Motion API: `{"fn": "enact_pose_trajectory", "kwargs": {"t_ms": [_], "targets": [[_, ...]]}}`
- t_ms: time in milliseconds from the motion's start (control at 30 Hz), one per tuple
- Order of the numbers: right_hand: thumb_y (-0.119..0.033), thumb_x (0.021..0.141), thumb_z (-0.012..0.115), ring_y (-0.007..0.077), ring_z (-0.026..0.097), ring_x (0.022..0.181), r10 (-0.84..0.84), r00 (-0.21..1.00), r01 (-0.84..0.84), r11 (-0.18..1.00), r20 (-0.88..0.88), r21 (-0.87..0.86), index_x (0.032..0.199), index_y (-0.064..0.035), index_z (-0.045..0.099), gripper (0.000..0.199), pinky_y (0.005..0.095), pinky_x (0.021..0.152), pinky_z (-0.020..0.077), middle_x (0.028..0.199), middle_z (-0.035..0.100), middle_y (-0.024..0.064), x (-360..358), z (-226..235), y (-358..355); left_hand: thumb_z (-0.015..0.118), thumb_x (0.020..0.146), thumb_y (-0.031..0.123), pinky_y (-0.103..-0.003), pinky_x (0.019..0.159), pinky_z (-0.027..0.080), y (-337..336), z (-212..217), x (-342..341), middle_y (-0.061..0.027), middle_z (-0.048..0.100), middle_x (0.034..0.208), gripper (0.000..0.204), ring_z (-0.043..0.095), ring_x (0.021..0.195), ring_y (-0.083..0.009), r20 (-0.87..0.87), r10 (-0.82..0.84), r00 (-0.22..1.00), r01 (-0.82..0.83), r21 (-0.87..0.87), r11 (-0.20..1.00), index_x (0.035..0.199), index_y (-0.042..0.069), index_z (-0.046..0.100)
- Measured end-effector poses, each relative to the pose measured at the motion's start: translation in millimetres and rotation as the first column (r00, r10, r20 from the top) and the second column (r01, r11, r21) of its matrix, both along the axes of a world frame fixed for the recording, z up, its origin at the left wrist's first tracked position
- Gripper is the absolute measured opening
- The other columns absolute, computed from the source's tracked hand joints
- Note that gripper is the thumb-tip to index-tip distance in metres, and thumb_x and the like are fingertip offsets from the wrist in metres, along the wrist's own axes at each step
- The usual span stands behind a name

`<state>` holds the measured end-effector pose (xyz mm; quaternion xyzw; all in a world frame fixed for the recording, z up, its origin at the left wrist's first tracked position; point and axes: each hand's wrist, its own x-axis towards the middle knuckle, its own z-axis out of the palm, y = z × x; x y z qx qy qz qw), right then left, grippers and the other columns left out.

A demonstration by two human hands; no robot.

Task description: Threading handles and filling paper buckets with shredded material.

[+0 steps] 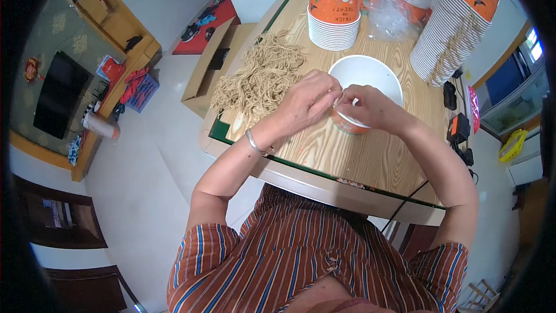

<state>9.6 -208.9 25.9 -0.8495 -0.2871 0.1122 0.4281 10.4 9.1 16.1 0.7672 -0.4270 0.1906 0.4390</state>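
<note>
A white paper bucket (366, 75) with an orange outside stands on the wooden table (370, 156) in front of me. My left hand (307, 101) pinches at its near rim, fingers closed on the edge. My right hand (370, 107) grips the same rim from the right, the fingertips of both hands almost meeting. What is between the fingertips is too small to tell. A heap of tan string pieces (260, 75) lies just left of my left hand. A silver bangle (253, 142) sits on my left wrist.
A stack of orange-and-white buckets (334, 8) stands behind the bucket, taller leaning stacks (454, 17) at the far right, and a clear plastic bag (389, 18) between them. A cardboard box (211, 66) is on the floor left of the table. Black devices (458, 127) lie at the table's right edge.
</note>
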Motion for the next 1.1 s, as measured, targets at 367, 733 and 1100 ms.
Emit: {"fn": "enact_pose_trajectory", "kwargs": {"t_ms": [367, 733, 1100], "targets": [[-0.021, 0.084, 0.065, 0.0147, 0.057, 0.081, 0.006, 0.982, -0.054, 0.968, -0.191, -0.246, 0.091, -0.0078, 0.068, 0.016, 0.0305, 0.08, 0.0451, 0.091, 0.064, 0.0038, 5.7, 3.6, -0.4, 0.06, 0.093, 0.01, -0.039, 0.08, 0.049, -11.2, -26.3, 5.5, -0.0136, 0.062, 0.092, 0.01, 0.061, 0.088, -0.0311, -0.033, 0.003, 0.999, -0.004, -0.024, 1.0, 0.095, 0.0, 0.06], [-0.013, 0.084, 0.06, 0.0068, 0.048, 0.053, 0.018, 0.81, 0.115, 0.975, -0.586, 0.19, 0.103, -0.0007, 0.058, 0.022, 0.024, 0.051, 0.0385, 0.084, 0.062, 0.0034, 4.6, -8.1, -6.1, 0.059, 0.093, 0.007, -0.039, 0.081, 0.05, -12.8, -32.0, 6.9, -0.0143, 0.062, 0.095, 0.007, 0.062, 0.091, -0.031, -0.027, -0.002, 1.0, 0.0, -0.05, 0.999, 0.095, 0.0, 0.059], [-0.014, 0.084, 0.058, 0.006, 0.049, 0.055, 0.018, 0.88, 0.008, 0.999, -0.475, 0.053, 0.083, -0.0031, 0.062, 0.012, 0.0227, 0.051, 0.0373, 0.068, 0.053, -0.002, -5.4, -6.2, 11.2, 0.061, 0.091, 0.003, -0.038, 0.081, 0.05, -20.4, -29.8, 2.1, -0.0136, 0.062, 0.092, 0.003, 0.062, 0.091, -0.0296, 0.027, 0.009, 1.0, -0.007, -0.083, 0.997, 0.091, 0.001, 0.059]]}}
